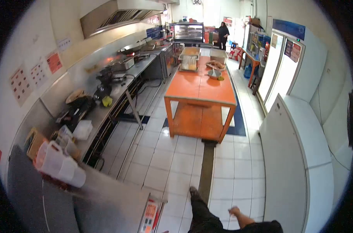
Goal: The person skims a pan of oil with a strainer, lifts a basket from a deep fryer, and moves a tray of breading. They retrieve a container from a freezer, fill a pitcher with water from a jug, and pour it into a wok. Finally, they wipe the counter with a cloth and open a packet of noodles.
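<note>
My right hand (234, 211) swings low over the white tiled floor, its fingers loosely bent and no object visible in it. Of my left hand (165, 232) only a sliver of skin shows at the bottom edge, so its fingers are hidden. Nearest to it is a device with an orange-and-white button panel (149, 216), at the corner of a steel counter (110, 202). One of my dark-trousered legs (201, 213) is stretched forward in a stride.
Ahead stands an orange table (199, 87) bearing trays and a bowl (214, 74). A steel cooking counter (135, 62) runs along the left, with plastic jugs (54, 157) nearer. A white chest freezer (285, 163) and a glass-door fridge (279, 66) line the right. A person (223, 35) stands far back.
</note>
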Action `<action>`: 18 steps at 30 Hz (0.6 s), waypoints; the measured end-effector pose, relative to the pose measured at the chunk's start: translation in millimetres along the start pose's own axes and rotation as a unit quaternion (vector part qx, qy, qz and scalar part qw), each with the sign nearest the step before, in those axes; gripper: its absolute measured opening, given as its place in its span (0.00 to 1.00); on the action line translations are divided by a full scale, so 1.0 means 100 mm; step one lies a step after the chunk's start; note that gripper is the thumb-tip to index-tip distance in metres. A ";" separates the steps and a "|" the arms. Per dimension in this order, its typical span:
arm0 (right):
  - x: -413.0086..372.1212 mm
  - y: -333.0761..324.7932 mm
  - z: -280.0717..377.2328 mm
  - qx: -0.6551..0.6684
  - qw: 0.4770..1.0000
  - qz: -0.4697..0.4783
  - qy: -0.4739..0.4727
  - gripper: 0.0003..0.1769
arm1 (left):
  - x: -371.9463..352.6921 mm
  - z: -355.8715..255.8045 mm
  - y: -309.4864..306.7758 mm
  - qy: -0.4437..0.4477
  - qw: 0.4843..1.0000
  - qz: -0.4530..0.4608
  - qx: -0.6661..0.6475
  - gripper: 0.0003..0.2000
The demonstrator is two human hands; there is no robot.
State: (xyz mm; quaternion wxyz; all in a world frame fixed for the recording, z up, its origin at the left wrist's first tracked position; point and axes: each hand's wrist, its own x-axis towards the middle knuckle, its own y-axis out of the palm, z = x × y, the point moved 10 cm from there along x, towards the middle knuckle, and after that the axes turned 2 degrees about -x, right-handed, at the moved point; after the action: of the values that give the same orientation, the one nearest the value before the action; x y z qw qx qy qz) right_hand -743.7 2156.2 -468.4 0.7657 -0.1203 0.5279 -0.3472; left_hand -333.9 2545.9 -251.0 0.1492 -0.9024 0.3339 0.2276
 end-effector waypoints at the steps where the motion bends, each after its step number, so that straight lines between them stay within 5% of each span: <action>1: 0.39 0.29 -0.41 0.053 0.993 0.103 -0.011 0.21 | 0.45 -0.26 0.23 -0.018 0.999 0.030 -0.032 0.19; 2: 0.30 0.27 -0.63 0.105 0.981 0.049 0.156 0.18 | 0.86 -0.54 0.53 -0.038 0.995 0.059 -0.069 0.18; 4: 0.04 0.18 -0.35 0.212 0.934 0.078 0.275 0.18 | 1.81 -0.85 1.02 -0.052 0.991 0.118 -0.027 0.21; 6: 0.19 0.01 0.27 0.299 0.926 0.096 0.211 0.18 | 2.26 -1.74 1.42 -0.001 0.989 0.143 0.027 0.17; 7: 0.56 -0.07 0.34 0.230 0.946 0.035 0.228 0.20 | 2.68 -1.82 1.52 0.031 0.990 0.135 -0.007 0.17; 8: 0.79 -0.46 0.91 -0.003 0.996 -0.020 0.084 0.23 | 3.05 -1.81 1.54 0.058 0.990 0.122 -0.045 0.17; 9: 1.06 -0.66 1.43 -0.109 0.987 -0.118 -0.019 0.26 | 3.13 -2.17 1.48 0.059 0.994 0.094 -0.013 0.16; 10: 1.34 -0.74 1.74 -0.072 0.994 -0.078 0.004 0.28 | 3.22 -2.72 1.43 0.058 0.996 0.061 0.018 0.15; 11: 2.00 -0.55 2.00 -0.145 0.973 -0.053 -0.171 0.21 | 3.34 -3.07 1.32 0.091 0.996 0.018 -0.010 0.15; 12: 1.87 -0.60 2.87 -0.453 0.822 -0.088 -0.334 0.21 | 3.41 -3.29 1.10 0.119 0.991 -0.034 -0.039 0.14; 13: 1.76 -1.25 3.31 -0.117 0.987 -0.071 -0.082 0.21 | 3.68 -3.31 0.86 0.174 0.975 -0.079 0.113 0.14; 14: 1.99 -1.36 3.64 -0.069 0.989 -0.100 -0.087 0.21 | 3.69 -3.38 0.73 0.036 0.994 -0.076 -0.063 0.16; 15: 2.16 -1.48 4.21 -0.104 0.961 -0.169 -0.190 0.20 | 3.84 -3.62 0.44 0.119 0.986 -0.118 -0.004 0.17; 16: 2.15 -1.62 4.85 -0.137 0.948 -0.186 -0.221 0.21 | 4.08 -3.63 0.16 0.084 0.989 -0.117 0.042 0.17; 18: 2.21 -1.53 6.06 -0.037 0.949 -0.076 -0.304 0.21 | 4.20 -3.84 -0.61 0.148 0.929 -0.333 0.071 0.15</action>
State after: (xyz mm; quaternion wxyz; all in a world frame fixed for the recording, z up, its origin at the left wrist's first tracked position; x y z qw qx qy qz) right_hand -220.6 1788.3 -293.5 0.8563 -0.2879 0.2722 -0.3314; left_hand 109.1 2204.0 -131.7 0.2291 -0.9722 0.0482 0.0050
